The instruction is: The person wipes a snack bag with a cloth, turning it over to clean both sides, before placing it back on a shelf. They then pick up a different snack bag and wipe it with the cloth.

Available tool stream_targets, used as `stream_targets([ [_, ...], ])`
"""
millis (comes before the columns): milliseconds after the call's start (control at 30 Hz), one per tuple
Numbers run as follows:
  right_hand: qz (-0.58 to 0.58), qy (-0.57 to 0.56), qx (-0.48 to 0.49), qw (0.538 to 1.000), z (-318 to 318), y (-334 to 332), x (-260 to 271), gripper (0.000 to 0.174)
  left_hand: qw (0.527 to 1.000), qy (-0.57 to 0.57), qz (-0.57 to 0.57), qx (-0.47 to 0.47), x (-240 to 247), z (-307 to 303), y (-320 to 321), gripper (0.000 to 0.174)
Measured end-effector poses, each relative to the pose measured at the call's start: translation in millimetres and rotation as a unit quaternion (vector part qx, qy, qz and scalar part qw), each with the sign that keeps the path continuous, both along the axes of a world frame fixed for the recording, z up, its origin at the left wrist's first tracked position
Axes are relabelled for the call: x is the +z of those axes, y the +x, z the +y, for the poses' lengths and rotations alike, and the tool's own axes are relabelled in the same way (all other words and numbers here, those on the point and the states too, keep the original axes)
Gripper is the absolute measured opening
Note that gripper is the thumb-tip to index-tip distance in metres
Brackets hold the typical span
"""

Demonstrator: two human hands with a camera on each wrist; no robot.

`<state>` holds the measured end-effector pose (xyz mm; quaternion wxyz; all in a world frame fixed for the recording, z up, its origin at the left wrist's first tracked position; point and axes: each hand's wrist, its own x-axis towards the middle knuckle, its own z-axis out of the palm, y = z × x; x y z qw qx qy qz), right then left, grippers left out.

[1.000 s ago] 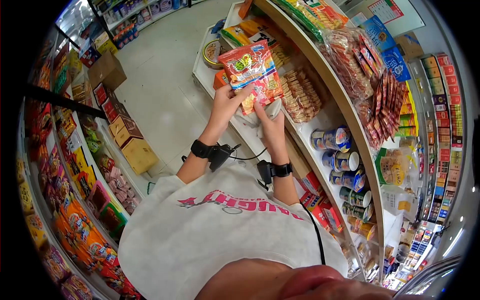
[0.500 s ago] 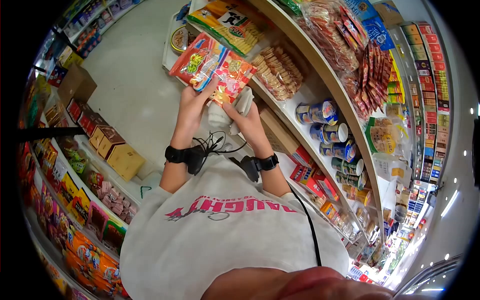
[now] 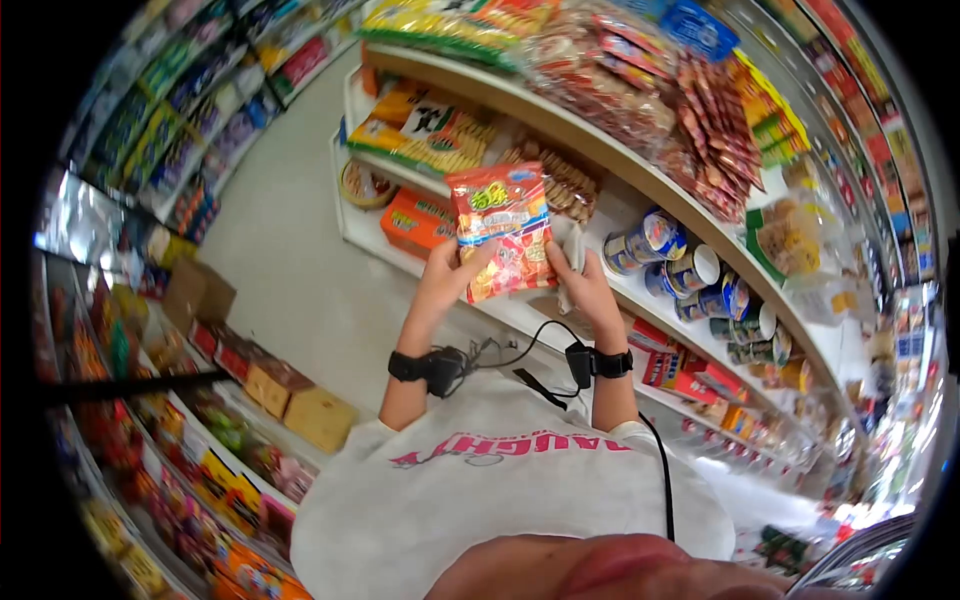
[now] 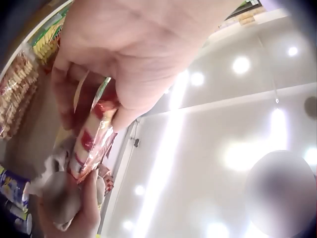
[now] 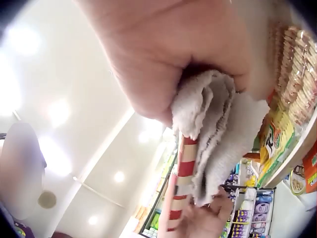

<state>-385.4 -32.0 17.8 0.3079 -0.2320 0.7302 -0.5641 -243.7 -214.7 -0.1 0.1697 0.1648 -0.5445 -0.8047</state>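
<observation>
A red and orange snack bag is held up in front of the chest between both hands, its printed front facing up. My left hand grips its left edge, thumb over the front. On the other edge, my right hand pinches the bag with the thumb on top. That same right hand also clasps a folded greyish-white cloth, bunched beside the bag's striped edge. In the left wrist view, the left hand's fingers curl behind the bag.
Right of the hands runs a shelf unit with bagged biscuits, a yellow snack pack, several cup-shaped tubs and an orange box. Cartons line the left shelf. A black cable hangs over the shirt.
The bag swung left and tilted half a second ago, then came back nearly upright. The head view has turned, so the shelves sit differently. Both hands keep hold throughout.
</observation>
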Motion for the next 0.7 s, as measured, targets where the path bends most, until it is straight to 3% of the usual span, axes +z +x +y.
stream_targets([
  [100, 0.067, -0.122, -0.031, 0.990, 4.4, -13.9, 1.8, 0.031, 0.998, -0.011, -0.054, -0.032, 14.7, 9.4, -24.0, 0.039],
  [200, 0.115, -0.164, -0.080, 0.977, 17.3, -49.9, 11.2, 0.028, 0.995, -0.066, 0.064, -0.047, 37.8, 33.5, -53.7, 0.051],
  [233, 0.119, -0.187, -0.100, 0.970, 20.9, -63.3, 15.7, 0.028, 0.991, -0.083, 0.073, -0.069, 48.7, 37.8, -65.1, 0.069],
  [367, 0.036, -0.272, -0.162, 0.948, 39.4, -99.7, 57.4, 0.031, 0.989, -0.104, 0.104, 0.004, 89.6, 68.6, -113.9, 0.082],
  [467, -0.016, -0.401, -0.158, 0.902, 50.0, -123.2, 82.0, 0.035, 0.976, -0.142, 0.161, 0.018, 127.5, 85.5, -159.4, 0.081],
  [600, 0.132, -0.433, -0.179, 0.874, 51.1, -159.7, 94.1, 0.031, 0.964, -0.216, 0.151, 0.045, 148.1, 83.5, -221.2, 0.042],
  [633, 0.186, -0.346, -0.183, 0.901, 56.9, -173.7, 92.8, 0.030, 0.959, -0.230, 0.163, 0.035, 155.0, 88.3, -235.5, 0.040],
  [700, 0.300, -0.319, -0.208, 0.875, 66.7, -191.8, 103.3, 0.022, 0.948, -0.255, 0.190, 0.018, 174.5, 100.4, -263.2, 0.036],
])
